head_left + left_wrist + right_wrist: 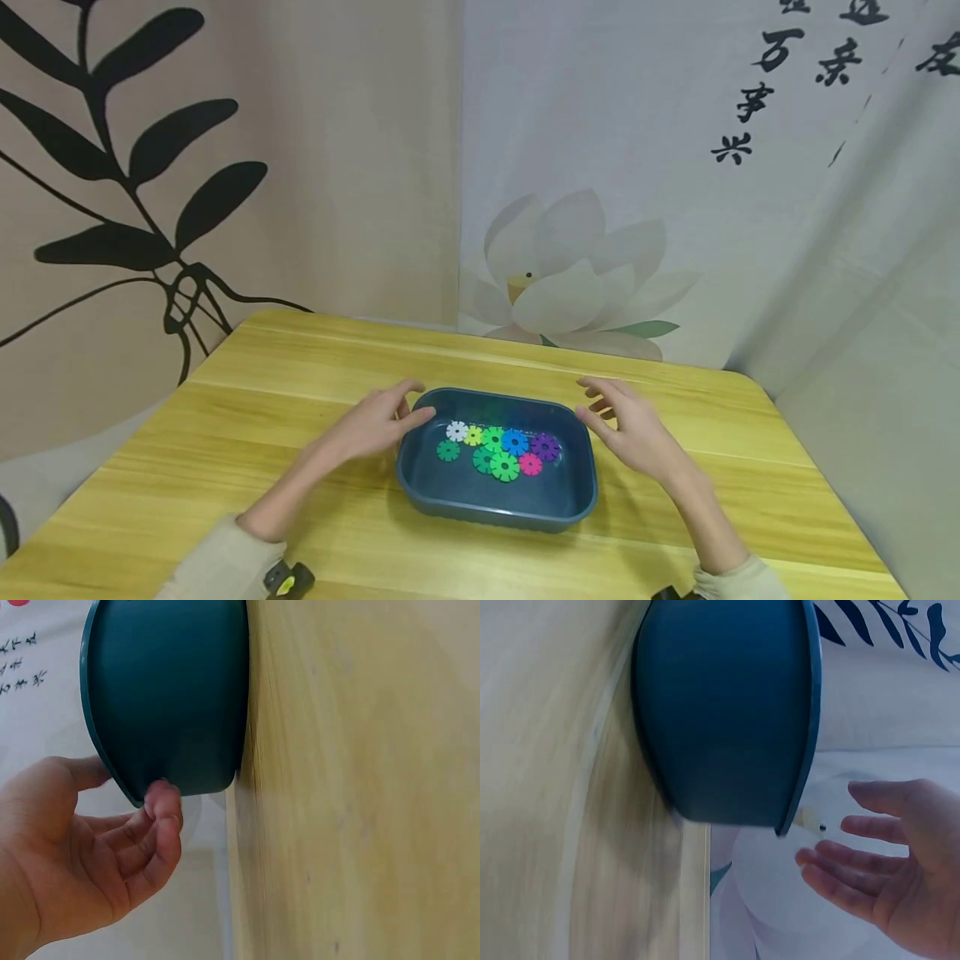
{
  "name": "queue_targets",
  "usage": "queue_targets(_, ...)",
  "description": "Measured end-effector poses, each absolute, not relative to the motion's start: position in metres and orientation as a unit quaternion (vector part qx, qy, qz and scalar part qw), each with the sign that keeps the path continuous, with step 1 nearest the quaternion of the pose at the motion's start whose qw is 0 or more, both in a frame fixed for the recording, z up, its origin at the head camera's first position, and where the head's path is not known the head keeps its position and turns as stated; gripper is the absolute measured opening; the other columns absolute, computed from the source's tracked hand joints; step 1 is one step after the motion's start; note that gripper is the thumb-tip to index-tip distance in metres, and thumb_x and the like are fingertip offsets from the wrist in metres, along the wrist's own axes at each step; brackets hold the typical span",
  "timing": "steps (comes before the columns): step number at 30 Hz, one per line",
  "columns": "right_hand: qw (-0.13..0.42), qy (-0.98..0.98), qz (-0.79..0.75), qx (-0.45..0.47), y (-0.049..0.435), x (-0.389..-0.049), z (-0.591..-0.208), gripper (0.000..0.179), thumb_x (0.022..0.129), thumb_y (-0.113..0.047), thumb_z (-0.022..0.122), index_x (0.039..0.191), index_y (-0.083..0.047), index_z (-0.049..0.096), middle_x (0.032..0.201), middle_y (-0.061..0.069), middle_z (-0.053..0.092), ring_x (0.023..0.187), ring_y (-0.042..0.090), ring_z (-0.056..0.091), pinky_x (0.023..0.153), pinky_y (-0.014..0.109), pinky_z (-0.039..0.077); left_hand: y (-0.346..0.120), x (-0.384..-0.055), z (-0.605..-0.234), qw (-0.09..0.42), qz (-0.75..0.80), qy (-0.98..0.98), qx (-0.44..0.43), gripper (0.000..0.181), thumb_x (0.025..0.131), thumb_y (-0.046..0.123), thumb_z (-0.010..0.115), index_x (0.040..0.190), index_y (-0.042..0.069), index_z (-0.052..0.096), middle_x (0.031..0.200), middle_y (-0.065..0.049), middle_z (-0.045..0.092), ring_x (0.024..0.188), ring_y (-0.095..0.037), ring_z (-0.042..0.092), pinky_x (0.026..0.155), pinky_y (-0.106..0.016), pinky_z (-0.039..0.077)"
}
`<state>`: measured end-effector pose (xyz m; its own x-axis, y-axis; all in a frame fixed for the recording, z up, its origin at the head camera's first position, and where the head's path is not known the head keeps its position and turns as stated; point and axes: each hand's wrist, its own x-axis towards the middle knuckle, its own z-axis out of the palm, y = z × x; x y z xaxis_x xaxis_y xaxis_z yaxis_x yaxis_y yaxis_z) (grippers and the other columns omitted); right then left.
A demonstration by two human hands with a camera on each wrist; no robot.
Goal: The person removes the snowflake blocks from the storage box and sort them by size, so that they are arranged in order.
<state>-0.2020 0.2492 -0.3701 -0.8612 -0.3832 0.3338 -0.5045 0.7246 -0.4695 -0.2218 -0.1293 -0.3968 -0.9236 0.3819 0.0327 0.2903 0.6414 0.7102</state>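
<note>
A dark blue-green plastic basin rests on the table with several flower-shaped plastic discs in it. Among these are a white disc, a blue disc, a purple disc, a pink disc and a bright green disc. At the basin's far left corner is my left hand, its thumb reaching over the rim and its loosely bent fingers outside by the wall. My right hand hovers just off the right rim, fingers spread and holding nothing; the right wrist view shows a gap to the basin.
The wooden table extends on all sides of the basin. Behind it hangs a pale curtain printed with dark leaves, a lotus and black characters. Dark straps with small devices sit at the sleeves.
</note>
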Motion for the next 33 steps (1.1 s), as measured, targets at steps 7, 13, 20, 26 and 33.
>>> queue_targets(7, 0.05, -0.912, 0.306, 0.268, 0.231, -0.204, -0.372, 0.034, 0.1, -0.02, 0.067, 0.129, -0.002, 0.063, 0.1, 0.0, 0.066, 0.086, 0.012, 0.067, 0.077, 0.028, 0.057, -0.129, -0.22, -0.399, 0.09, 0.46, 0.864, 0.182, 0.041, 0.102, 0.017, 0.062, 0.136, -0.002, 0.05, 0.073, -0.007, 0.059, 0.054, -0.029, 0.063, 0.055, -0.039, 0.055)
queue_targets(13, -0.013, -0.91, 0.307, 0.277, 0.215, -0.206, -0.378, 0.03, 0.098, -0.015, 0.068, 0.124, 0.001, 0.064, 0.095, -0.001, 0.065, 0.08, 0.012, 0.063, 0.073, 0.025, 0.056, -0.13, -0.224, -0.403, 0.085, 0.469, 0.86, 0.184, 0.037, 0.102, 0.01, 0.06, 0.136, -0.002, 0.051, 0.07, -0.006, 0.06, 0.052, -0.033, 0.062, 0.051, -0.041, 0.054)
queue_targets(20, -0.067, -0.912, 0.277, 0.297, 0.197, -0.212, -0.384, 0.027, 0.096, -0.015, 0.071, 0.116, 0.002, 0.067, 0.09, 0.001, 0.065, 0.071, 0.012, 0.057, 0.063, 0.024, 0.05, -0.13, -0.226, -0.405, 0.08, 0.476, 0.857, 0.18, 0.035, 0.102, 0.006, 0.058, 0.135, -0.003, 0.051, 0.072, -0.008, 0.061, 0.05, -0.027, 0.061, 0.051, -0.041, 0.055)
queue_targets(26, -0.07, -0.911, 0.255, 0.316, 0.187, -0.215, -0.387, 0.021, 0.09, -0.007, 0.076, 0.106, 0.003, 0.068, 0.081, 0.0, 0.059, 0.066, 0.008, 0.048, 0.06, 0.024, 0.044, -0.134, -0.226, -0.403, 0.076, 0.481, 0.856, 0.174, 0.037, 0.102, 0.006, 0.058, 0.137, -0.003, 0.051, 0.073, -0.006, 0.061, 0.051, -0.025, 0.06, 0.052, -0.043, 0.056)
queue_targets(33, -0.078, -0.926, 0.217, 0.299, 0.174, -0.216, -0.391, 0.023, 0.083, -0.006, 0.083, 0.1, -0.001, 0.069, 0.084, 0.006, 0.059, 0.073, 0.013, 0.051, 0.066, 0.027, 0.047, -0.139, -0.227, -0.403, 0.078, 0.487, 0.852, 0.174, 0.037, 0.102, 0.005, 0.058, 0.137, -0.004, 0.05, 0.074, -0.007, 0.062, 0.052, -0.023, 0.06, 0.052, -0.041, 0.057)
